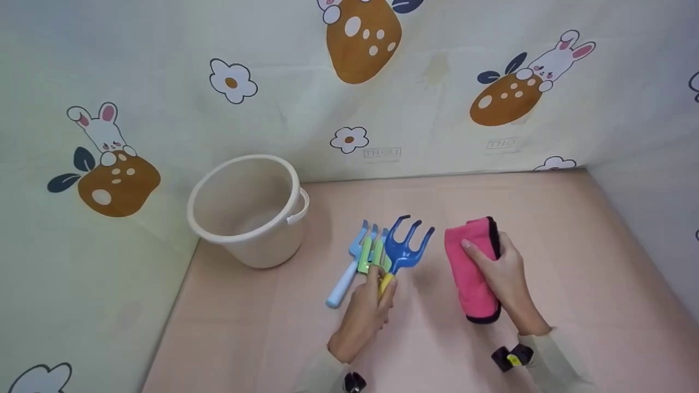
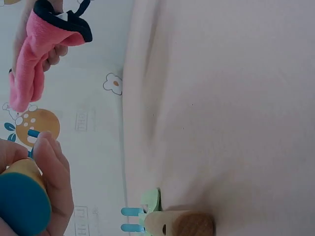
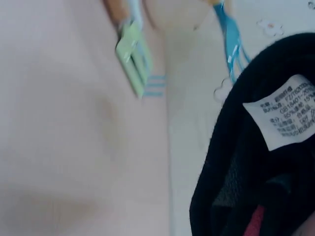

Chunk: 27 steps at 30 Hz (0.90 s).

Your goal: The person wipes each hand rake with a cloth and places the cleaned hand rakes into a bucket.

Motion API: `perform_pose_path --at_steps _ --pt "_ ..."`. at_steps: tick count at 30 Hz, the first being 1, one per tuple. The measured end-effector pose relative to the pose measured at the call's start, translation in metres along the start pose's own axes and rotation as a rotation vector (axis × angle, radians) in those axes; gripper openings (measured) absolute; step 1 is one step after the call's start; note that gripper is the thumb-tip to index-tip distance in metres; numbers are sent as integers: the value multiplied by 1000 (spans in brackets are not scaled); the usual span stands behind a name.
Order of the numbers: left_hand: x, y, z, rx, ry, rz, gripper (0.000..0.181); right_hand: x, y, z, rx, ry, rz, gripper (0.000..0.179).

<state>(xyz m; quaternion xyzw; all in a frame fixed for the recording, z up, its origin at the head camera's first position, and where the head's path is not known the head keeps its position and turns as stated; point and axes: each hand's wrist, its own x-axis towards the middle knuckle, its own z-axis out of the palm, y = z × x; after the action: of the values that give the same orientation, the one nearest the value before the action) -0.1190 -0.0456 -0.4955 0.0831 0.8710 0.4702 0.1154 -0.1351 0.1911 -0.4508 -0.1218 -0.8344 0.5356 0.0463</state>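
Observation:
In the head view my left hand (image 1: 365, 305) grips the yellow handle of a blue three-pronged hand rake (image 1: 403, 254), prongs pointing up and away. The left wrist view shows the blue butt end of its handle (image 2: 24, 201) close to the camera. My right hand (image 1: 505, 273) holds a folded pink cloth (image 1: 472, 270) with black edging, thumb across its front. A white printed label (image 3: 285, 113) shows on the cloth in the right wrist view. Under and beside the left hand lie a light blue rake (image 1: 343, 284) and a green slotted tool (image 3: 135, 59) with a wooden handle.
A cream bucket (image 1: 246, 240) with a side handle stands at the back left. The pinkish tabletop (image 1: 590, 262) meets a pale wall (image 1: 284, 109) printed with rabbits and flowers at the back. More of this sheeting rises on both sides.

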Motion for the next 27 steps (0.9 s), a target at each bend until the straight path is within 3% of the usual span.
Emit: perform_pose_path --at_steps 8,16,22,27 --pt "-5 5 9 18 89 64 34 -28 -7 34 41 -118 -158 41" --pt "-8 8 14 25 133 76 32 -36 -3 58 14 -71 -317 31" --pt "-12 7 19 34 214 104 22 -38 0 70 23 -72 -282 30" --pt "-15 6 25 133 270 143 21 -39 -1 77 28 -65 -191 29"
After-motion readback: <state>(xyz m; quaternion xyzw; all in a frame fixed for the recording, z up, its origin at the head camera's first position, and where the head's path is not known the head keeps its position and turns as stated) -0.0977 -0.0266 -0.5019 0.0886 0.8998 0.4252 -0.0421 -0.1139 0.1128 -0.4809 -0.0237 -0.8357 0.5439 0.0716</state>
